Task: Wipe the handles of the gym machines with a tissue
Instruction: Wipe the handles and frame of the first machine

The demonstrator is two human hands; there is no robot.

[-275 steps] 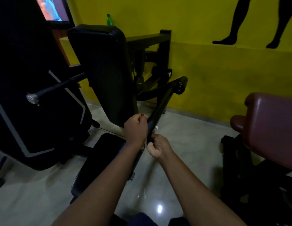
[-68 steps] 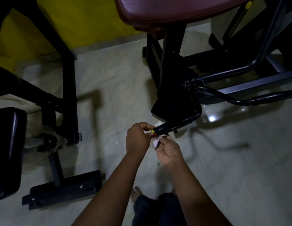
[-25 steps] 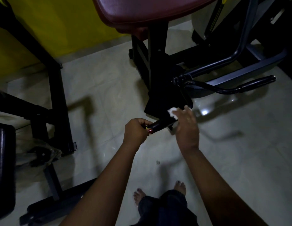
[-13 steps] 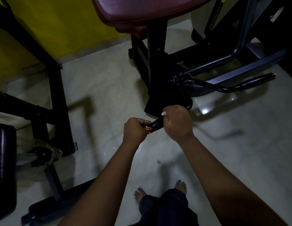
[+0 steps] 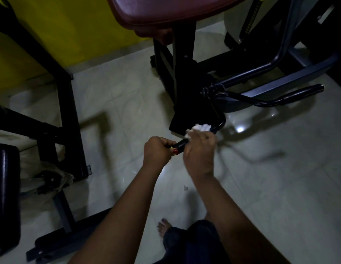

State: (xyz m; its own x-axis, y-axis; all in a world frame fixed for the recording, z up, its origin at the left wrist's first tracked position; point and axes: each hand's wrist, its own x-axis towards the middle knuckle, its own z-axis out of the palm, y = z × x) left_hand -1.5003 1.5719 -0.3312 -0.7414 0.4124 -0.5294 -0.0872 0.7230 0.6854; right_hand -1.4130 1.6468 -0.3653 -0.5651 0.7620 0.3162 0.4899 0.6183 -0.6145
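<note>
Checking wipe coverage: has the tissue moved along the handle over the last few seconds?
Yes. The tissue has gone up the handle, away from the end gripped by the left hand, towards its bend.

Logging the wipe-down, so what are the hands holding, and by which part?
Left hand grips the black handle at its near end. Right hand holds a bunched white tissue against that handle, nearer its bend.

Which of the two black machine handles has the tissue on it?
The near handle, its end in the left hand, tissue pressed on it; the far handle stands free.
</note>
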